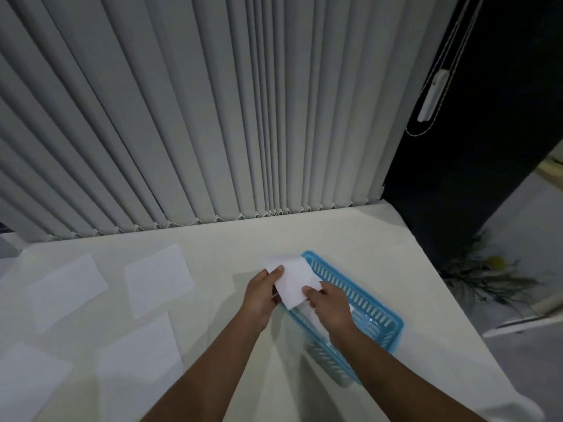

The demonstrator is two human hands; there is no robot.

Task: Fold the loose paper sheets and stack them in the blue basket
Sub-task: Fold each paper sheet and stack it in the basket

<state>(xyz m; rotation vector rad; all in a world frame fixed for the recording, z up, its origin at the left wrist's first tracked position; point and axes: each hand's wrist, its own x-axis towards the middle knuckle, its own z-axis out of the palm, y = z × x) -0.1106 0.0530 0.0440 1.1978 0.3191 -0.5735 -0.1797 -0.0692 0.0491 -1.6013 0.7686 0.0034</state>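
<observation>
Table (274, 236), folded sheet (294, 281) between fingers (277, 271), over basket (365, 303)

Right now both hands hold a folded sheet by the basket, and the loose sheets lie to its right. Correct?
No: the head view shows the loose sheets lying left of the basket, not right. The left hand and right hand do hold the folded sheet by the basket.

Glossy blue plastic basket (377, 312), matt white paper sheet (294, 281), matt cream tabletop (243, 239).

Dim, soft overhead light; faint shadows, wide-angle bending, blurred edges.
</observation>
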